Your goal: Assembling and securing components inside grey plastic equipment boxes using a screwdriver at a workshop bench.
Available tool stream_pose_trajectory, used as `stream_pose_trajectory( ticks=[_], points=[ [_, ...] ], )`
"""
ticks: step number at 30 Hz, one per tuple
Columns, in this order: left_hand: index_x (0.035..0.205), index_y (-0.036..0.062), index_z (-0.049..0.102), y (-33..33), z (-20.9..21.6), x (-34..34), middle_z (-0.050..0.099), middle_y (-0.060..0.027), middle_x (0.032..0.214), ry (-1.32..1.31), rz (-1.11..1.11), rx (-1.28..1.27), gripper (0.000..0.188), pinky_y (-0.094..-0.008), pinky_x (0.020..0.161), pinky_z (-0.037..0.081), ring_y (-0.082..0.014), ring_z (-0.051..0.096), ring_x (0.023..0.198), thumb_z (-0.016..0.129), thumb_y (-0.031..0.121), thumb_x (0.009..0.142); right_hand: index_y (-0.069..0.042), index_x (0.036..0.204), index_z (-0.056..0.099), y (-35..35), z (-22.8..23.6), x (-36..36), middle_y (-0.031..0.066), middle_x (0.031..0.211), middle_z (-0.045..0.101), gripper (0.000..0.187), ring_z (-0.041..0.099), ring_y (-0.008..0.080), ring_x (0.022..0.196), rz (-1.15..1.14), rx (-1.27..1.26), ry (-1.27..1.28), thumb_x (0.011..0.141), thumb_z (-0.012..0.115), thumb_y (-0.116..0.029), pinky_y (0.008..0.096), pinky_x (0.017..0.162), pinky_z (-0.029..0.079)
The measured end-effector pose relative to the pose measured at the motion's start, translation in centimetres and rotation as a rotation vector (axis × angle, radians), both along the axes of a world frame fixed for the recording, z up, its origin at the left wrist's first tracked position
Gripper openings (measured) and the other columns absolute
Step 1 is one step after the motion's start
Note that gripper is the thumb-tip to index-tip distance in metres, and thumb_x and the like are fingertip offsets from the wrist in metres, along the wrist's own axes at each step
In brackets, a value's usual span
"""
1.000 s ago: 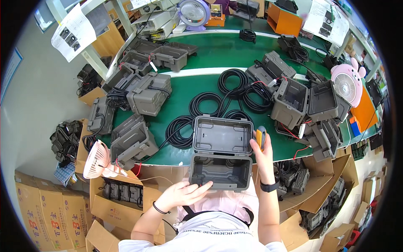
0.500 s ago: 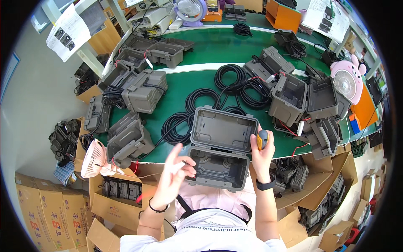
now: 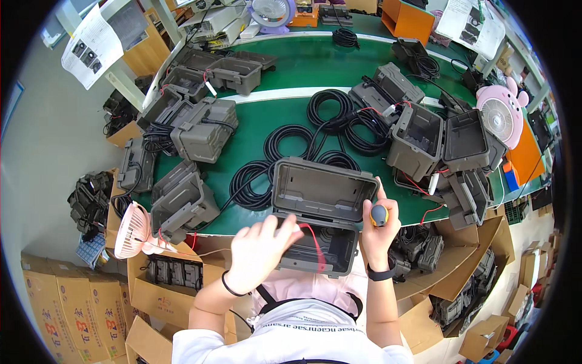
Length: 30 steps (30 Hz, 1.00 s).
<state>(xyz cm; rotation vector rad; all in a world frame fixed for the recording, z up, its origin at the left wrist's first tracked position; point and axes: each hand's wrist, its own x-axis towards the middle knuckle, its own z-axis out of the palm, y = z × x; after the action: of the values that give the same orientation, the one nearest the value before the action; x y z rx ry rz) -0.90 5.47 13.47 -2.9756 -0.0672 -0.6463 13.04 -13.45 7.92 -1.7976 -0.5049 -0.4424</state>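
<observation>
Two hands, the left hand (image 3: 260,249) at seven o'clock and the right hand (image 3: 381,239) at four, flank one open grey case (image 3: 324,188) and one yellow-and-grey tool (image 3: 379,215). Five black cable coils (image 3: 313,109) lie just behind, between nine and two. One purple fan (image 3: 270,12) at twelve, one rabbit-eared fan (image 3: 497,115) at two and one plain pink fan (image 3: 128,230) at eight make three.

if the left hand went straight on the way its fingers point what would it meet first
Probably the lid of the open grey box: the left hand points up and right toward it. Depth is unclear, so it might pass above or catch the box's edge sooner.
</observation>
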Motion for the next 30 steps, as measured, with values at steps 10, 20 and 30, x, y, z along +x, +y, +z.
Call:
stream_pose_trajectory(
  ticks=[10,20,30],
  points=[
    [0.150,0.0059,0.029,-0.8,-1.3,-1.1,0.049,-0.0176,0.120,0.362,-0.410,-0.483,0.091,-0.0384,0.085,0.050,-0.0297,0.052,0.096,0.071,0.045,0.079,-0.005,0.087,0.045,0.5,-0.3,0.0,0.0288,0.125,0.059,0.024,0.068,0.0244,0.104,-0.007,0.026,-0.043,0.085,0.069,0.001,0.0261,0.081,0.050],
    [0.117,-0.0073,0.060,0.8,-2.1,-0.8,0.063,-0.0073,0.082,0.362,-0.305,-0.141,0.053,-0.0337,0.082,0.048,-0.0233,0.055,0.098,0.065,0.018,0.070,-0.011,0.102,0.073,-1.8,1.5,-1.5,0.0096,0.096,0.074,0.039,0.057,0.0125,0.050,0.162,-0.076,-0.379,0.065,0.078,0.000,0.0229,0.050,0.046],
    [0.114,0.0033,0.064,2.0,-0.5,0.3,0.063,-0.0157,0.112,0.175,-0.212,-0.275,0.066,-0.0430,0.092,0.048,-0.0331,0.060,0.106,0.077,0.052,0.071,-0.007,0.097,0.071,-0.7,3.8,-2.5,0.0122,0.097,0.071,0.034,0.069,0.0271,0.083,0.079,-0.173,-0.244,0.066,0.073,0.007,0.0316,0.071,0.056]
  ],
)
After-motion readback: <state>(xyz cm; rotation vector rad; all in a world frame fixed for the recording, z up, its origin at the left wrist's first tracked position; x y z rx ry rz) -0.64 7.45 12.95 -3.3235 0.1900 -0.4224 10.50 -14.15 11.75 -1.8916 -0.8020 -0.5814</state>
